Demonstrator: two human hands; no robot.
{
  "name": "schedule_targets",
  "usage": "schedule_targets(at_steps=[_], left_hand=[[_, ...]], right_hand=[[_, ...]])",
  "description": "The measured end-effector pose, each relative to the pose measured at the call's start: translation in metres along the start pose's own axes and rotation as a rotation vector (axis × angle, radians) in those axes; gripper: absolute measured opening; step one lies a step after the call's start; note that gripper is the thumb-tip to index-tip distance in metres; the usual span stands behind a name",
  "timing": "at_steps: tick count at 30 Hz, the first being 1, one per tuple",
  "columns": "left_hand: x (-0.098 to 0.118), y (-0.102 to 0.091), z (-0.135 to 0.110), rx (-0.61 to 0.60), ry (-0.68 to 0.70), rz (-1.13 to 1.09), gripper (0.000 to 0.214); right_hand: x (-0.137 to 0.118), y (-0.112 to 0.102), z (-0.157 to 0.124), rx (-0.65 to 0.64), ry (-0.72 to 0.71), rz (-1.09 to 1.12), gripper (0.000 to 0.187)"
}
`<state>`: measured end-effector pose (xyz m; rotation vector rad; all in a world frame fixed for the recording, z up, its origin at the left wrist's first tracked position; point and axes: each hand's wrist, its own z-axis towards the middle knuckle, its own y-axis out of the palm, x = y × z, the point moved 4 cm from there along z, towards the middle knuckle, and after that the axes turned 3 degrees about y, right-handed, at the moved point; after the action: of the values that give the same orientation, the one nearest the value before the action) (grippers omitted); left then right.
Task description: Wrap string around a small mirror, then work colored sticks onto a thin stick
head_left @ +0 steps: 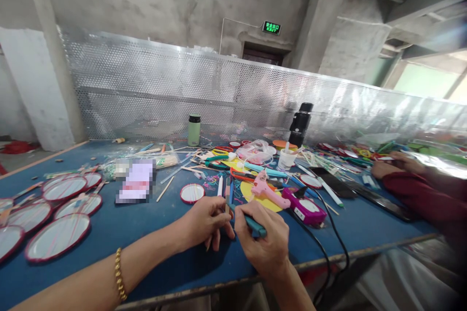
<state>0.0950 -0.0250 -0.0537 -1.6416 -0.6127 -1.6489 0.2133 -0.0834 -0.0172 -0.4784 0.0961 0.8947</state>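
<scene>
My right hand [262, 233] is closed around a teal marker [256, 227], its tip end pointing at my left fingers. Thumb and fingertips of my left hand [206, 221] pinch a narrow flat craft stick [227, 200] held upright just in front of the marker. The stick's lower part is hidden behind the fingers. Past my hands lie a small round red-rimmed disc [192, 193] and a white pen [220, 186]. A pink glue gun [268, 191] rests on a yellow disc [250, 190], beside a purple box [304, 206].
Several red-rimmed discs [58, 238] are piled at the left, near a blurred-out phone [135, 182]. Farther back stand a green bottle [194, 130], a black bottle [300, 124] and a white cup [286, 159]. Black cables [333, 233] cross the table edge. Another person's sleeve [408, 197] is at right.
</scene>
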Motion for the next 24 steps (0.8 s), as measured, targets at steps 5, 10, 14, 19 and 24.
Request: schedule_targets(at_steps=[5, 10, 14, 19, 24], left_hand=[[-0.0001, -0.0005, 0.0004, -0.004, -0.001, 0.003, 0.018], [0.0024, 0.0, -0.0006, 0.0, -0.006, -0.007, 0.019], [0.0041, 0.0003, -0.0014, 0.01, -0.015, -0.012, 0.021], [0.003, 0.0, -0.0004, 0.004, -0.016, -0.004, 0.021], [0.0009, -0.0001, 0.0006, 0.009, -0.014, -0.003, 0.023]], right_hand=[[0.0013, -0.0009, -0.0009, 0.02, 0.009, -0.011, 0.011], [0.0023, 0.0, -0.0008, 0.011, 0.01, -0.022, 0.012], [0.0009, -0.002, -0.0015, 0.035, -0.006, -0.012, 0.013], [0.0009, -0.0015, -0.003, 0.019, 0.0, -0.008, 0.012], [0.0011, -0.0007, -0.002, 0.032, -0.012, -0.008, 0.013]])
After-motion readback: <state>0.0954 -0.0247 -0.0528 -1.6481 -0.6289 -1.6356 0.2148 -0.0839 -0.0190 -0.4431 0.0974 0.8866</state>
